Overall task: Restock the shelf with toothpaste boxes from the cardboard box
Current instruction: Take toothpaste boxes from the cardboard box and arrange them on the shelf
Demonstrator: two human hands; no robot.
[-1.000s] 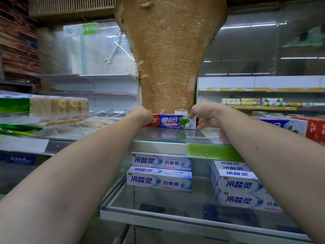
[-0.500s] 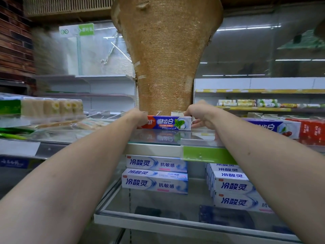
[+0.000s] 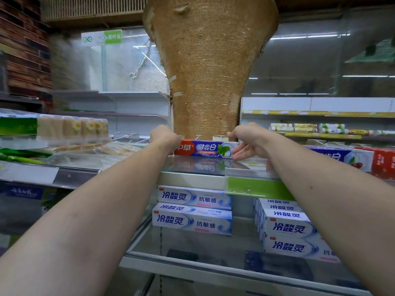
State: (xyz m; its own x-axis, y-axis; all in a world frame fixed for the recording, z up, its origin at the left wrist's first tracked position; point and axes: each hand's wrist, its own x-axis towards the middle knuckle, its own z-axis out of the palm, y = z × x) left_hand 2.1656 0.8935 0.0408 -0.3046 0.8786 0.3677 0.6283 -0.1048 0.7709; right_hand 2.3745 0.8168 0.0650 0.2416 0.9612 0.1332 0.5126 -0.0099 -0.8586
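Fingers of your left hand (image 3: 164, 137) curl over the left end of the box (image 3: 205, 148); those of your right hand (image 3: 248, 142) lie nearly straight and apart, touching its right end. The box rests on the glass shelf (image 3: 192, 167), just before the pillar (image 3: 205, 92); square it to the front edge, pressing evenly from both ends. Open room lies rightward up to the next box (image 3: 337, 157); mind the price rail (image 3: 256, 186) when withdrawing.

Bare glass on shelf (image 3: 192, 178) in front of box (image 3: 205, 148); pillar (image 3: 207, 82) just behind it, boxes (image 3: 346, 157) near right, packs (image 3: 72, 127) well left.
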